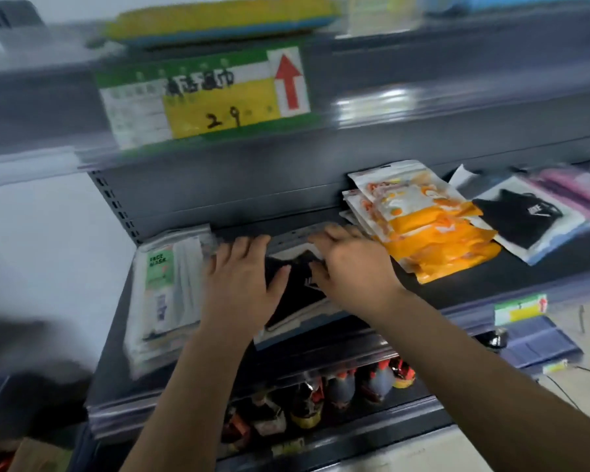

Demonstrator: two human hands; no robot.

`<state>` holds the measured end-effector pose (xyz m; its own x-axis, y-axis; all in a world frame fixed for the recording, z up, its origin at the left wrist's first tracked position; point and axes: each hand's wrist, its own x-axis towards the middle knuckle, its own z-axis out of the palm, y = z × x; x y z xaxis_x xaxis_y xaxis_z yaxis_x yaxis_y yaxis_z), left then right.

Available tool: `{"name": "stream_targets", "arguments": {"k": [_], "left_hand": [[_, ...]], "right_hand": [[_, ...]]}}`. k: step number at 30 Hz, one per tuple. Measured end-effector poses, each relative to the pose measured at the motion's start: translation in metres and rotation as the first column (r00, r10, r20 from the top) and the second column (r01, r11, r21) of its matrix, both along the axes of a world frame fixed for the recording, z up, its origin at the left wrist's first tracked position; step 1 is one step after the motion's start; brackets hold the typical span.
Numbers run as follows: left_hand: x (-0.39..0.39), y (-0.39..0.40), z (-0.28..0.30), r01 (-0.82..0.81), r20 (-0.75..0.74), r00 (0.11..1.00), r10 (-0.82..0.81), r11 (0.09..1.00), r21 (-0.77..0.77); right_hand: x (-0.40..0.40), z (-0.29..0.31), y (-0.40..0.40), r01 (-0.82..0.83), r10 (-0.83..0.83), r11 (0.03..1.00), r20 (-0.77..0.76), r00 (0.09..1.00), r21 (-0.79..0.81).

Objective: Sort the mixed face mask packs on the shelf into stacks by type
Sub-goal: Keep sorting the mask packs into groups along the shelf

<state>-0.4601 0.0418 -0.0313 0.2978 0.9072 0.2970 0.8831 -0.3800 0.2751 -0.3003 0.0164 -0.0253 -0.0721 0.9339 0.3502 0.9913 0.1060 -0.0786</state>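
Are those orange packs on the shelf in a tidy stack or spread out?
Loosely stacked. The orange packs lie overlapping, each shifted a little from the one beneath, fanned rather than squared, right of both hands.

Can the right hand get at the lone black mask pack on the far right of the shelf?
Probably yes: the black mask pack lies uncovered beyond the orange pack stack, nothing over it, though the right hand is now on another pack.

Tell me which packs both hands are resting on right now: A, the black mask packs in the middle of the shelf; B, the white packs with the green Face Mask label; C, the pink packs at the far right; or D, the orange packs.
A: the left hand and right hand both lie on the black mask packs, between the white packs and the orange packs.
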Motion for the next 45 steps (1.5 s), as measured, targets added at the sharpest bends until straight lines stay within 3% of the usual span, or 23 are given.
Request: {"name": "stream_targets", "arguments": {"k": [4,13,24,33,41,45], "left_hand": [[0.079,-0.019,0.005,0.137,-0.073,0.988,-0.135,0.990,0.018],[0.253,-0.073,-0.002,0.340,-0.094,0.937,-0.337,0.940,0.024],[0.377,-0.087,-0.018,0.243,-0.141,0.953,-0.270,0.953,-0.181],[0.425,-0.049,-0.034,0.133,-0.135,0.975,-0.175,0.952,-0.275],[0.453,-0.028,-0.041,0.071,-0.257,0.956,-0.140,0.963,-0.259],[0.458,-0.027,-0.051,0.057,-0.222,0.967,-0.129,0.951,-0.303]], "right_hand": [[0.071,0.005,-0.033,0.125,-0.121,0.991,0.107,0.987,-0.036],[0.236,0.008,-0.108,0.319,-0.309,0.944,0.110,0.945,-0.082],[0.369,0.005,-0.138,0.386,-0.367,0.898,0.124,0.922,-0.210],[0.437,-0.013,-0.084,0.308,-0.343,0.915,-0.099,0.934,-0.262],[0.478,-0.027,-0.028,0.231,-0.335,0.922,-0.339,0.879,-0.312],[0.482,-0.036,-0.011,0.246,-0.364,0.904,-0.328,0.872,-0.350]]}}
